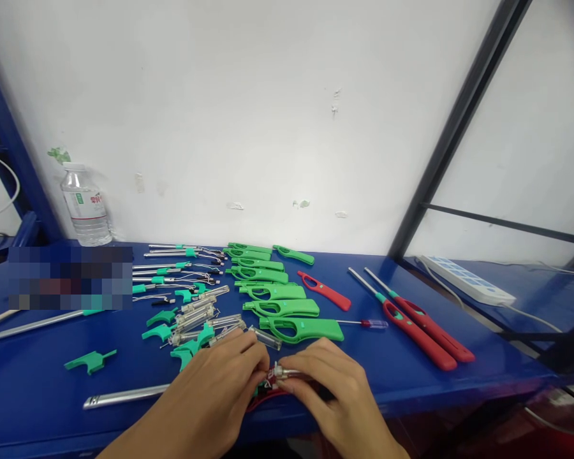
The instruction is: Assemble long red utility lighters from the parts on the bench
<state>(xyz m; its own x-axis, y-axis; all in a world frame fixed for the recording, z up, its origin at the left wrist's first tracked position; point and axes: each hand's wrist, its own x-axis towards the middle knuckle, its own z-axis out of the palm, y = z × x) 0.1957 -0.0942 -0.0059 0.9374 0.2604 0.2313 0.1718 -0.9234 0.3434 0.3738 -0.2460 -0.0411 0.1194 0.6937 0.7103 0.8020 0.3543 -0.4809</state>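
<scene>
At the table's near edge, both hands work over a red lighter housing [264, 400], largely covered by my fingers. My left hand [220, 382] is closed, its fingertips pressed on the housing's front part beside a bit of green trigger and thin wire. From beneath that hand a silver lighter tube [124, 396] sticks out to the left. My right hand [342, 389] pinches a small fuel tank [289, 373] with a metal valve end, held over the housing; its lower part is hidden. Just beyond the fingers lie clear fuel tanks [266, 338] and green triggers [186, 352].
Green lighter housings [310, 329] lie in a column, with a red housing half [326, 291] and a screwdriver [374, 324] alongside. Two red lighters [423, 338] rest at right. Wired tubes [165, 272], a loose trigger [92, 362] and a water bottle [87, 210] are at left.
</scene>
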